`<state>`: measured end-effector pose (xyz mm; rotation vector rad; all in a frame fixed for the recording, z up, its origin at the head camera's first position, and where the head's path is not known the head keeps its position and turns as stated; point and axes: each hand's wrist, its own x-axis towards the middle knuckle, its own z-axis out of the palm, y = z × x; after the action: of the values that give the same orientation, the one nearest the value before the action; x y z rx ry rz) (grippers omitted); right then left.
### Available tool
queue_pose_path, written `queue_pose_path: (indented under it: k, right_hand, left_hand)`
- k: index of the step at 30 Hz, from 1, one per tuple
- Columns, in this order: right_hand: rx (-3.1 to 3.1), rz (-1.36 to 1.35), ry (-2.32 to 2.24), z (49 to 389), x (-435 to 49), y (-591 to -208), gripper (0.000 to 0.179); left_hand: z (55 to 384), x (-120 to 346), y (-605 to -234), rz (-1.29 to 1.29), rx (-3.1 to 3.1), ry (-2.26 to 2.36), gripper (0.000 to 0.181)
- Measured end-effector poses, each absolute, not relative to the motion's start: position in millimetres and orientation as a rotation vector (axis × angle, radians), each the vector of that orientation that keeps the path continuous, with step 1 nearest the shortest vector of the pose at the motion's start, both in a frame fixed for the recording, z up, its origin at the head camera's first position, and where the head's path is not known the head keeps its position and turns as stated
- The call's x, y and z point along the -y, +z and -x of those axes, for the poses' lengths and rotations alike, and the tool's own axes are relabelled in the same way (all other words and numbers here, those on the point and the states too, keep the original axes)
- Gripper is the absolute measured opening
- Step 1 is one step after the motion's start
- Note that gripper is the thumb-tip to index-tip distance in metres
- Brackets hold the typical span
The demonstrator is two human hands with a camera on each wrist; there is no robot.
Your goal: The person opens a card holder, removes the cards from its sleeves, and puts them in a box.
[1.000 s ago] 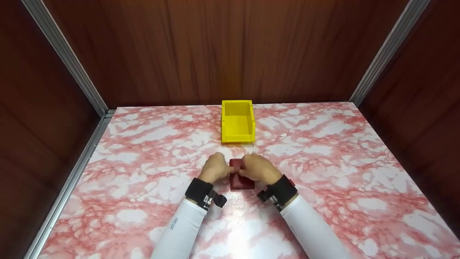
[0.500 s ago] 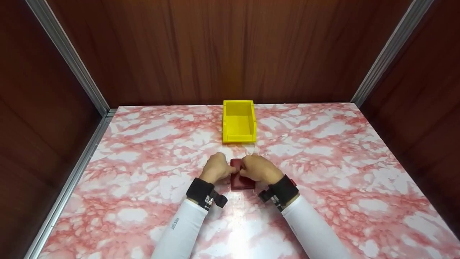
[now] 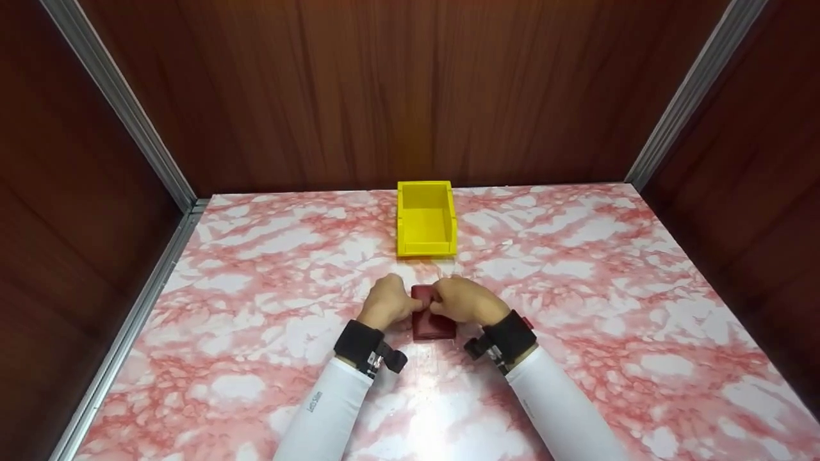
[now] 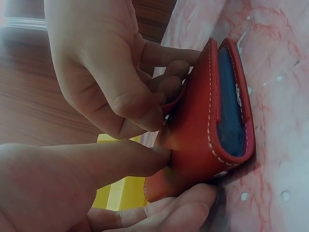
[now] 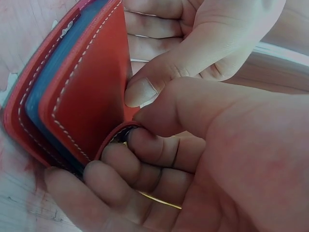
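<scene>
A red leather wallet (image 3: pixel 434 328) with white stitching lies on the table between my hands. Its edge shows a blue-grey layer between the two covers in both wrist views. My left hand (image 3: pixel 386 302) holds it from the left side, thumb pressed on the upper cover and fingers along the side. From the right, my right hand (image 3: pixel 469 302) pinches a small strap (image 5: pixel 112 133) of the wallet between thumb and index finger. That strap curls up off the cover, and the fingers hide much of it. The other right fingers reach down along the wallet's edge.
Beyond the hands stands a yellow open-front bin (image 3: pixel 426 248). The table (image 3: pixel 256 358) has a pink and white marbled top. Brown wood-grain panels (image 3: pixel 410 96) with metal corner profiles (image 3: pixel 122 102) enclose it at the back and sides.
</scene>
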<state>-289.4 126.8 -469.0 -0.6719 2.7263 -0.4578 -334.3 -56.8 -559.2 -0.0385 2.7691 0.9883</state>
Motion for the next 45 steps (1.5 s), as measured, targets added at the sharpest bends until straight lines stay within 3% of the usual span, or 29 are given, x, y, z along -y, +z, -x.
queue_pose_path:
  k: [22, 28, 34, 39, 45]
  right_hand:
    - [-2.661, 0.754, -0.453, 292.4, -135.2, -464.1, 0.014]
    - [-2.619, 0.72, -0.521, 297.4, -144.1, -461.3, 0.013]
    - [-2.654, 0.576, -0.534, 297.9, -156.4, -451.8, 0.013]
    - [-2.706, 0.401, -0.464, 295.5, -169.6, -439.5, 0.015]
    - [-2.729, 0.333, -0.313, 297.2, -175.8, -449.0, 0.018]
  left_hand:
    - [335.7, 56.5, -559.3, 0.026, -2.691, 1.004, 0.037]
    - [325.5, 52.5, -545.1, 0.067, -2.666, 1.026, 0.035]
    - [316.7, 47.4, -531.6, 0.114, -2.643, 1.056, 0.034]
    - [327.4, 52.1, -548.5, 0.056, -2.682, 1.02, 0.041]
    - [315.7, 50.1, -532.5, 0.105, -2.657, 1.05, 0.037]
